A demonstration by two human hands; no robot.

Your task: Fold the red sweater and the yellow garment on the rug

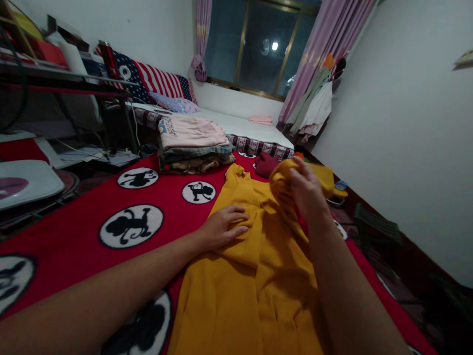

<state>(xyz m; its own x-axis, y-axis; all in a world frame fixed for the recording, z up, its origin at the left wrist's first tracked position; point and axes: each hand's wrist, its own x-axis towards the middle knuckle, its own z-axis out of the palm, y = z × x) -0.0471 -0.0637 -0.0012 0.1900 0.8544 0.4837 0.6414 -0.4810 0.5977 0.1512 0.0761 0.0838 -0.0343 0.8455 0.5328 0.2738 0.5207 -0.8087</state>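
Yellow garment (221,301), one: lies lengthwise before us on the red blanket, unfolded, its far right portion gathered and lifted. We judge it barely begun. Folded stack (199,152), one: sits beyond it on the same blanket, a pink piece (195,132) uppermost; we count that portion done. Right hand (306,182): raised, fingers closed round a bunch of the yellow cloth. Left hand (223,229): opened flat on the garment, fingers loosely spread, gripping nothing.

Surface and room, in descending size: white wall (406,138) at right; red blanket (74,222), patterned with dark monkey figures in white rounds; white-topped bed (236,121); dark window (271,74), curtained; cluttered desk (66,88) at left; maroon cloth (266,165), crumpled.
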